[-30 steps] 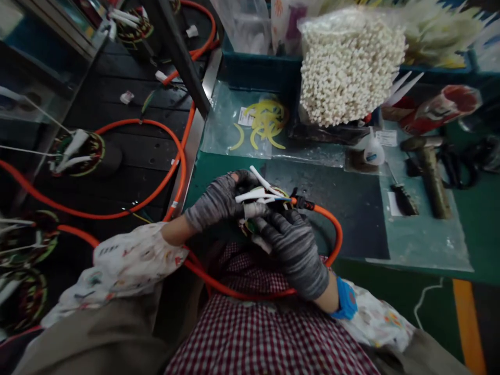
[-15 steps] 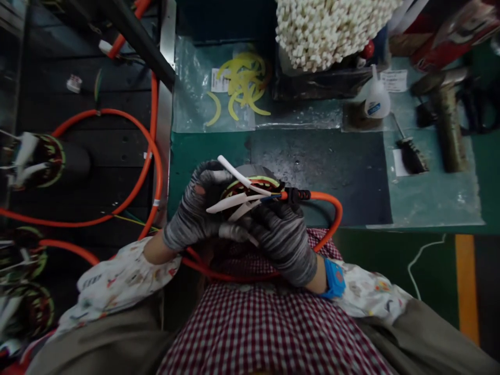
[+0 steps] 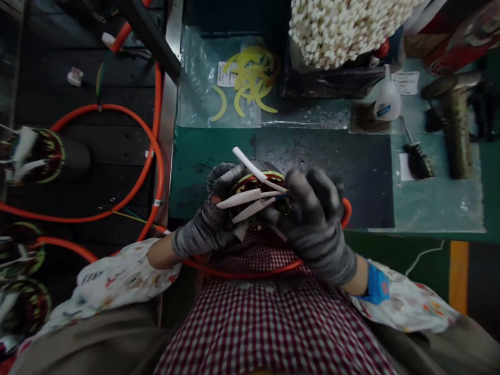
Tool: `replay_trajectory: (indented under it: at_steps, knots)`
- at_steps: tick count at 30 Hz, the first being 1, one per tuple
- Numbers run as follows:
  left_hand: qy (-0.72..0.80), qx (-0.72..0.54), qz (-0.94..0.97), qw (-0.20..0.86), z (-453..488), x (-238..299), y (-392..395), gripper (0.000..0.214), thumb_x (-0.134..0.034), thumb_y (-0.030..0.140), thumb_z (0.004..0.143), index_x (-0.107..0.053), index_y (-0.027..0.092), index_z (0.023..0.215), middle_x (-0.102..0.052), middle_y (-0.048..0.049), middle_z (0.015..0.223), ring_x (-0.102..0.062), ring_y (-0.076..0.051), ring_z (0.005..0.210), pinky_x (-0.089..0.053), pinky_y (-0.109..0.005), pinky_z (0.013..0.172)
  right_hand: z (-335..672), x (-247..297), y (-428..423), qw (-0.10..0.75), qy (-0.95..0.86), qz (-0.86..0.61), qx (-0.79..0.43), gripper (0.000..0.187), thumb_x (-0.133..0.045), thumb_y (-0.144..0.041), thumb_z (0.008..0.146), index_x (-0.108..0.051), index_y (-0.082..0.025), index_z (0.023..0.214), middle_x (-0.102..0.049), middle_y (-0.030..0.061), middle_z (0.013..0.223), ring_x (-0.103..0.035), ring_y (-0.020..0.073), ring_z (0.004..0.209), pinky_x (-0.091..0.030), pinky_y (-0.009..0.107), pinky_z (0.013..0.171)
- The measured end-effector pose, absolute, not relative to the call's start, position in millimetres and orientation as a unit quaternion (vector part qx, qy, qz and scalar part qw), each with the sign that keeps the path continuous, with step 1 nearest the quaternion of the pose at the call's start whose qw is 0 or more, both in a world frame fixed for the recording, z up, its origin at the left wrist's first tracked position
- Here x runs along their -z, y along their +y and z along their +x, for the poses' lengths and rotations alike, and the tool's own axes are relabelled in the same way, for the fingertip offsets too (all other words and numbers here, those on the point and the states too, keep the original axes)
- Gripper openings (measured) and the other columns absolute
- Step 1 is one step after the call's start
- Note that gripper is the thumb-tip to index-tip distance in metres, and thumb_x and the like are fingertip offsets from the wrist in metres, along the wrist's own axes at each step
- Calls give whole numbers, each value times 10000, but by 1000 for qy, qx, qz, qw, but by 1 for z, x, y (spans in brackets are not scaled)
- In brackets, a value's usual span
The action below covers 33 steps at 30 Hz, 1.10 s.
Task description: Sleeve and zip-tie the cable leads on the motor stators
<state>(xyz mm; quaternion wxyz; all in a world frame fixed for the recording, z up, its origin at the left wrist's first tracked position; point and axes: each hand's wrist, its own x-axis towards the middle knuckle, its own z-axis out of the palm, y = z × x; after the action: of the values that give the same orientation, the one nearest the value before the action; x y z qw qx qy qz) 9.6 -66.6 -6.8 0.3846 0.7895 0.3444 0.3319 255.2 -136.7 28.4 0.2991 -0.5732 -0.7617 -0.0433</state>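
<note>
Bench (image 3: 195, 156): green mat, with a darker pad under the work area.

Rack (image 3: 97, 146), to the left of the bench: dark, carrying further wound units and loops of orange cable.

Bag (image 3: 344, 26) of small white pieces: at the far edge of the bench, above the hands.

Left hand (image 3: 213, 219): gloved, forearm coming in from lower left, wrist bent, palm turned toward the right hand. It cups the left side of the stator.

Right hand (image 3: 316, 224): gloved, forearm coming in from lower right with a blue band at the wrist, back of the hand toward the camera. It covers the right side of the stator.

Stator (image 3: 253, 179): held between both hands at the near edge of the bench, above the lap. Round and dark, with a yellow-green rim and windings showing on top.

Cable (image 3: 242, 273): orange, looping from behind the right hand across the lap, below both wrists.

Sleeves (image 3: 240, 198): three white tubes fanning left from the stator's top, one angled up and away.

Yellow strips (image 3: 250, 83), bottle (image 3: 387, 101) and brush (image 3: 417, 156): lying farther back, well apart from the hands.

Fingers: left fingers (image 3: 224, 177) curled close together round the stator's rim. Right fingers (image 3: 299, 179) slightly parted and bent over the stator. Whether the right thumb pinches the leads cannot be told.
</note>
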Motion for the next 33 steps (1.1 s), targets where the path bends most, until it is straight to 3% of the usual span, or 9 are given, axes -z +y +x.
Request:
replay_trajectory:
  at_steps: [4,6,11,16,22,27,30,33]
  knots:
    - [289,-308,856,298,23,-12,-68,891,-606,637,1119,-218,324,1858,-468,-164,1789,-407,-389,1727,-334,-630,1471,261,-18,-127,247,-725,-642,-43,612,-683,-551,1123,-599,-306,1678,-702,141,1621,-547,449,1614,-452,687,1351]
    - [274,-284,877,274,22,-20,-66,907,-602,586,1132,-169,280,1868,-440,-182,1817,-356,-380,1760,-316,-622,1479,266,-12,-124,253,-730,-630,-78,699,-721,-614,1090,-587,-277,1688,-685,164,1637,-531,461,1626,-446,700,1355]
    - [274,-244,885,285,17,-22,-64,874,-642,446,1089,-223,354,1851,-450,-119,1849,-346,-436,1773,-273,-669,1497,283,-8,-119,249,-743,-602,-156,802,-822,-596,1032,-532,-321,1727,-670,145,1665,-559,430,1600,-510,651,1309]
    - [254,-289,878,286,24,-17,-67,883,-650,383,1074,-243,269,1850,-472,-175,1824,-318,-459,1782,-258,-717,1490,280,-6,-121,276,-750,-592,-104,713,-696,-627,1108,-520,-308,1720,-722,130,1599,-621,389,1519,-528,611,1291]
    - [340,-322,835,287,36,-13,-73,967,-878,531,976,-380,275,1765,-572,-178,1740,-450,-445,1710,-419,-655,1442,287,-7,-128,223,-798,-555,-72,379,-680,-604,1115,-793,-373,1393,-626,65,1746,-592,401,1579,-463,662,1329]
    - [369,-296,824,312,57,-27,-70,830,-825,356,965,-457,318,1708,-597,-99,1736,-455,-404,1716,-402,-635,1471,315,-11,-122,209,-809,-538,-108,231,-703,-466,1120,-858,-356,1251,-648,56,1726,-651,387,1534,-537,673,1274]
    - [376,-281,809,353,70,-38,-67,800,-802,292,918,-528,320,1668,-601,-69,1736,-452,-411,1721,-331,-645,1501,327,-16,-114,204,-814,-533,-111,231,-720,-473,1103,-872,-347,1223,-663,71,1699,-666,414,1504,-561,712,1238]
    - [370,-278,809,363,78,-43,-65,770,-763,268,901,-568,286,1645,-600,-84,1731,-447,-432,1723,-312,-664,1498,334,-15,-109,185,-824,-518,-134,342,-761,-537,1063,-844,-370,1349,-646,88,1702,-626,450,1541,-546,755,1244]
